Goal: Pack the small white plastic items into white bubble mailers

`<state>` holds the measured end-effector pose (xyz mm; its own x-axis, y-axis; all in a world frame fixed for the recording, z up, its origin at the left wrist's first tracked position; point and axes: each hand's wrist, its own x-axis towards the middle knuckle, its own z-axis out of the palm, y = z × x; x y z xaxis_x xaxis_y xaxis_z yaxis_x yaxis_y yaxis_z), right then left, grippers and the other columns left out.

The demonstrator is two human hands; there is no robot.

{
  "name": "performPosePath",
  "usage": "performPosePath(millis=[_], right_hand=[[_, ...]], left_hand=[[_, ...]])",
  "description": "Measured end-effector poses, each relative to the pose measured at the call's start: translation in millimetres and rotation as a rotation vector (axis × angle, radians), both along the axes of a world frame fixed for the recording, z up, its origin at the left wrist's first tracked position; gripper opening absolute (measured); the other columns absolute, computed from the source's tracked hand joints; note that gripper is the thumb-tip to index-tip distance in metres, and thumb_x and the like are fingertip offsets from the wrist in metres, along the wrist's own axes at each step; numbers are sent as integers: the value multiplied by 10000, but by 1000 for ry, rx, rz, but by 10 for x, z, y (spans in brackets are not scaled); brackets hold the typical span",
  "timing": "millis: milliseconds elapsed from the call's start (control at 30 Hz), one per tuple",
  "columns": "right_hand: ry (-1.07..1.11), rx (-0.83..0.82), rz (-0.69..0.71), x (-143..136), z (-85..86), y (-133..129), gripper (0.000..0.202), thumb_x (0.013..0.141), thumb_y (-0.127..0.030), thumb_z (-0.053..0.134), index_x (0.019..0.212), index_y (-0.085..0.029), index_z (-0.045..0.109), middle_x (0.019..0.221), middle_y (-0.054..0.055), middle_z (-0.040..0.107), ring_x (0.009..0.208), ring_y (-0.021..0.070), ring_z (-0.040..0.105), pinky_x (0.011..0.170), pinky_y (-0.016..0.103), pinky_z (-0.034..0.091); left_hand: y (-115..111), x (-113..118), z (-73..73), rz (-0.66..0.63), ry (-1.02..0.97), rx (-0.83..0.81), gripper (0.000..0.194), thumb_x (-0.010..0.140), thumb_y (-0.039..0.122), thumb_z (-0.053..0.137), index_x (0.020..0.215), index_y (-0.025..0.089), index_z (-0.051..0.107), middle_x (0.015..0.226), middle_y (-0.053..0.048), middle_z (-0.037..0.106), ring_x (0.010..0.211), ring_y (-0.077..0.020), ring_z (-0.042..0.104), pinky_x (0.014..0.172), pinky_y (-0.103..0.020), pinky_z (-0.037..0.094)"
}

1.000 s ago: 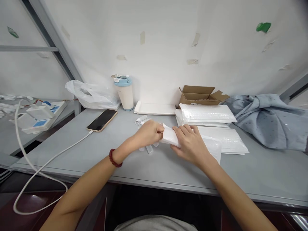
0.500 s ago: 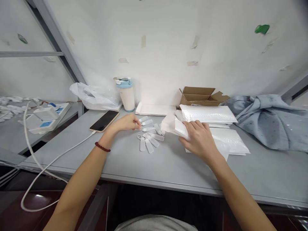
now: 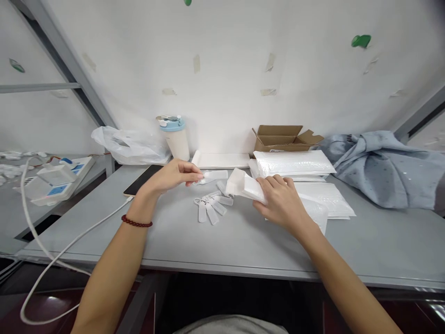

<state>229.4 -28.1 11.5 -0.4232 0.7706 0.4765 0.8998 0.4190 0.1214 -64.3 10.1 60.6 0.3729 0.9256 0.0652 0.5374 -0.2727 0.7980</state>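
Between thumb and fingers, my left hand (image 3: 179, 174) pinches a translucent plastic tag (image 3: 216, 175) by its end, just above the table. Several similar translucent tags (image 3: 211, 208), some with small loops, lie fanned out in front of me. My right hand (image 3: 281, 199) is closed around a white bubble mailer (image 3: 253, 186), whose flap end points left toward the tag. Beside and behind my right hand lie other white bubble mailers (image 3: 295, 163) in a stack.
A phone (image 3: 141, 180) on a white cable lies at left. Behind stand a plastic bag (image 3: 130, 146), a lidded cup (image 3: 177, 143), a flat white package (image 3: 222, 160) and an open cardboard box (image 3: 280, 138). Grey-blue cloth (image 3: 385, 171) is bunched at right. A power strip (image 3: 66, 178) sits far left.
My left hand has picked a tag up from the loose group and lifted it. My right hand still holds the mailer in about the same place. The view has shifted slightly.
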Motion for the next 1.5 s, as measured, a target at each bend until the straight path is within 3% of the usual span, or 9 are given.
performPosePath(millis=[233,433,600,667,767,933,1167,1300,1500], right_hand=[[3,-85,110,-111,13,-75,236,733,-216,549,958,-153,586,851,92,654,858,259,543,784,363,301],[24,-150,162,-175,32,-135,214,739,-209,549,938,-151,602,838,77,651,824,239,542,769,349,303],[43,-73,173,-142,26,-124,266,722,-210,555,975,-143,605,834,77,650,822,241,537,766,352,306],[52,-43,170,-116,29,-114,310,719,-225,555,1011,-133,602,841,79,650,834,248,536,770,357,312],[68,-32,167,-77,47,-105,359,715,-252,547,1046,-124,602,852,80,652,841,254,540,769,366,327],[72,38,224,-60,76,-121,525,730,-292,548,1219,-104,524,987,115,659,907,270,555,850,413,352],[-71,386,158,-180,16,-226,508,841,-88,434,1349,-98,427,1307,194,573,1197,294,508,1008,491,275],[-82,422,158,-185,-23,-202,544,843,7,350,1360,-136,446,1313,163,589,1222,270,521,1014,500,274],[-49,441,166,-110,-35,-112,447,849,34,361,1185,-145,595,1222,132,658,1158,246,581,997,478,308]], left_hand=[[-150,610,-198,-174,2,67,188,759,260,585,628,151,663,580,18,547,533,-86,413,485,-214,294],[-255,936,-416,-203,136,303,270,606,23,454,436,157,294,460,49,277,488,-78,257,489,-261,186],[-281,877,-363,-209,93,338,268,718,64,461,472,158,411,480,39,373,500,-88,326,502,-249,244],[-265,780,-291,-71,-1,340,235,816,203,513,588,161,552,566,22,516,558,-101,434,531,-232,317],[-216,641,-211,173,-68,245,271,765,420,659,848,165,624,767,-18,640,658,-129,555,564,-228,406],[-176,627,-232,-87,-148,-241,329,857,454,556,741,147,574,558,2,581,479,-109,547,466,-220,398],[-148,722,-285,107,-686,-346,230,818,331,633,708,131,598,561,20,563,446,-68,485,426,-198,403],[-154,714,-296,72,-701,-329,257,814,352,640,697,126,605,584,0,592,477,-92,538,450,-217,446],[-243,797,-310,63,-435,27,298,862,411,567,760,138,630,684,-18,649,608,-118,615,567,-230,522]])
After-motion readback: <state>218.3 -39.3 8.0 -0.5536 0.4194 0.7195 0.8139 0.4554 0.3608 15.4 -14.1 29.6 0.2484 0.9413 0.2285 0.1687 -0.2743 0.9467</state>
